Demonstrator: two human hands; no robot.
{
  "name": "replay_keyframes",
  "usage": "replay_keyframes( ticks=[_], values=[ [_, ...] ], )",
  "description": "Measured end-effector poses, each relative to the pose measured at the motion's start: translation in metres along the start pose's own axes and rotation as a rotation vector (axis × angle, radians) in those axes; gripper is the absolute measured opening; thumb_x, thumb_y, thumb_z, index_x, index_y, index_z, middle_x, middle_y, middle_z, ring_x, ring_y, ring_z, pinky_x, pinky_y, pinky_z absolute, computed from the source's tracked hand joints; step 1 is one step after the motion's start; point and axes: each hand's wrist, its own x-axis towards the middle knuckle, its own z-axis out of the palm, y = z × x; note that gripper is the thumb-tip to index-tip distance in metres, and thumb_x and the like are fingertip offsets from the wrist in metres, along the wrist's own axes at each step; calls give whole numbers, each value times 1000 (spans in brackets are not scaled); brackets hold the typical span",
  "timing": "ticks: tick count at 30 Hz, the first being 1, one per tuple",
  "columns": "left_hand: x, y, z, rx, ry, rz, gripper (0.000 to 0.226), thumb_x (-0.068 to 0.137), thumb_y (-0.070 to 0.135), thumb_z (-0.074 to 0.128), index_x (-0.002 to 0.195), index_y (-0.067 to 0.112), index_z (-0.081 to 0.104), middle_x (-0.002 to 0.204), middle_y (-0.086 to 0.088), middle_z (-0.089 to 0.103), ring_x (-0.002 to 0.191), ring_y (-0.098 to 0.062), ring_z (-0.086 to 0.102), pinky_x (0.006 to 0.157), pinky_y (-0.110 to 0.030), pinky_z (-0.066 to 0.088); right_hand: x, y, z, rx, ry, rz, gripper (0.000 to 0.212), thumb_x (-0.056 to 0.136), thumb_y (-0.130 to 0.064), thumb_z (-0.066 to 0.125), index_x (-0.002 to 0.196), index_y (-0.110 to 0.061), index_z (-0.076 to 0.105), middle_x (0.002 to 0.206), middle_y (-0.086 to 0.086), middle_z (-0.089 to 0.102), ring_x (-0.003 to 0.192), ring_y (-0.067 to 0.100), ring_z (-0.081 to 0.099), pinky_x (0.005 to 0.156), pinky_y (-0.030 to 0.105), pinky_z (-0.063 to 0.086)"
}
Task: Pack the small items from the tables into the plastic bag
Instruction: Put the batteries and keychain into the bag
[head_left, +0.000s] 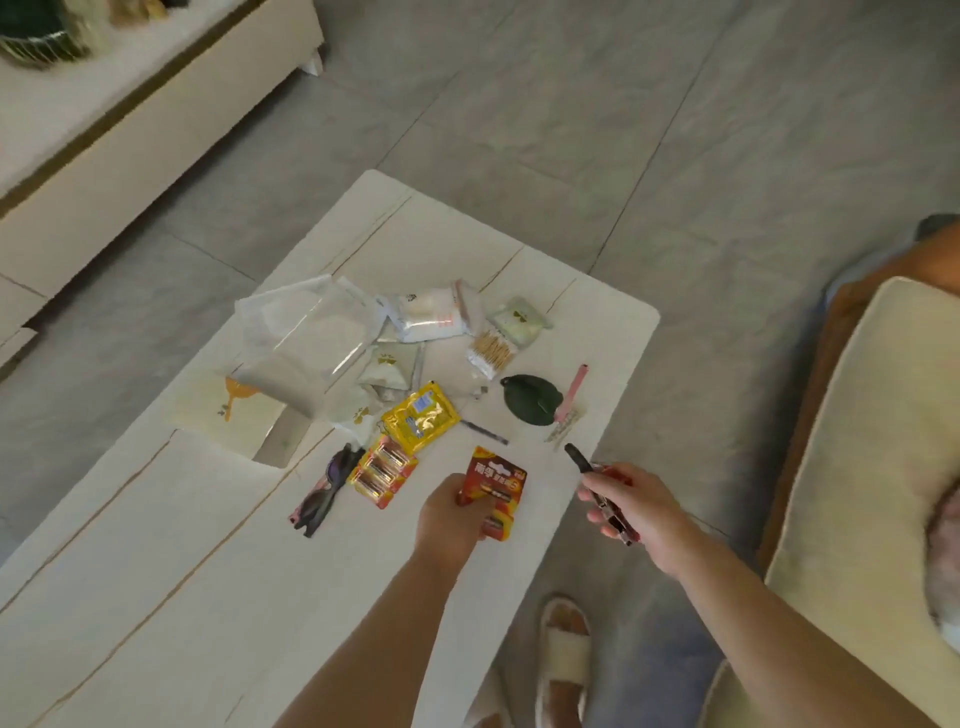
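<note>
- Bag (306, 343): clear plastic, lying slack and crumpled toward the far left of the bench (156, 545), partly over a cream card (228, 410). It looks thin, soft and slippery; the mouth is not plain from here. My guess is one hand must pinch an edge and lift it open while the other feeds things in.
- Red battery card (496, 480): held by the left hand (452, 519), thumb and fingers (485, 506) pinching its near end, just above the bench near the right edge. Stiff card, light, easy to hold by the edge.
- Dark tool (597, 483): a slim black and red thing, perhaps a knife or pen, grasped in the right hand (634, 506), fingers (597, 514) curled round it, its tip pointing toward the far side. Rigid; if it has a blade, it could pierce the thin bag.
- Second battery card (382, 470) lies beside the first, touching a yellow sachet (421, 415). Both flat; they likely need lifting by an edge.
- Sunglasses (324, 491) lie left of the batteries; fragile at the arms.
- Cotton swabs (491, 348), white packets (431, 314) and pale sachets (519, 319) cluster just right of the bag. All soft and light.
- Green leaf-shaped piece (532, 400) and pink stick (574, 389) sit near the right edge.
- Sofa cushion (857, 467) and a slippered foot (563, 654) lie off the bench, on the right.
</note>
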Motion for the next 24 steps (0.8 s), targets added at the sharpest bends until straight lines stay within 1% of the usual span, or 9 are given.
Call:
replay_keyframes(
  ticks=[3, 6, 9, 11, 13, 16, 19, 21, 24],
  values=[
    [-30, 27, 39, -24, -121, 17, 11, 89, 6, 55, 90, 16, 61, 80, -4, 69, 65, -14, 65, 55, -19, 51, -35, 0, -44, 116, 49, -59, 7, 85, -7, 66, 88, -6, 60, 71, 7, 60, 50, 12, 57, 39, 22, 39],
    [-59, 49, 87, 35, -201, 77, 15, 92, 7, 55, 86, 18, 62, 71, 6, 70, 62, -9, 67, 51, -19, 52, -68, 3, -90, 167, 109, -112, 14, 83, -1, 66, 87, -7, 53, 67, 7, 54, 53, 13, 53, 43, 20, 40],
    [-84, 67, 139, 120, -286, 130, 12, 92, 4, 53, 92, 13, 62, 81, -1, 68, 70, -14, 67, 61, -24, 56, -92, 12, -135, 213, 198, -121, 19, 79, 4, 63, 90, -6, 52, 71, 15, 52, 55, 22, 49, 47, 26, 38],
    [-103, 76, 178, 138, -340, 164, 19, 92, 0, 53, 82, 14, 61, 77, -2, 66, 64, -10, 66, 56, -22, 55, -106, 20, -168, 270, 276, -124, 21, 78, 7, 63, 92, -5, 52, 72, 18, 53, 54, 23, 49, 48, 27, 38],
    [-120, 82, 220, 160, -377, 176, 22, 92, 0, 53, 80, 18, 58, 78, -2, 65, 66, -12, 64, 58, -24, 54, -118, 29, -204, 349, 341, -144, 22, 78, 11, 60, 92, -4, 52, 71, 18, 51, 50, 22, 49, 45, 24, 38],
    [-146, 86, 279, 212, -422, 188, 19, 93, 3, 52, 81, 17, 55, 79, -2, 63, 70, -14, 61, 63, -25, 49, -140, 45, -256, 439, 421, -191, 22, 79, 15, 55, 88, -4, 53, 70, 19, 50, 48, 21, 48, 44, 24, 37],
    [-170, 88, 337, 242, -459, 170, 10, 92, 2, 50, 89, 11, 53, 83, -7, 62, 67, -15, 62, 57, -25, 50, -158, 62, -308, 511, 516, -188, 21, 80, 12, 56, 84, -9, 57, 66, 19, 54, 48, 22, 48, 43, 23, 38],
    [-184, 90, 377, 257, -485, 168, 9, 92, 1, 49, 93, 7, 54, 83, -10, 64, 61, -14, 64, 54, -24, 52, -164, 74, -345, 531, 593, -178, 15, 83, 10, 55, 83, -5, 55, 62, 16, 55, 48, 22, 49, 41, 22, 39],
    [-199, 91, 436, 307, -512, 186, 12, 93, 3, 47, 102, 5, 55, 95, -17, 64, 72, -22, 62, 61, -27, 51, -166, 91, -399, 531, 674, -161, 16, 83, 12, 51, 80, -4, 52, 67, 16, 50, 56, 24, 54, 46, 27, 40]
  ],
)
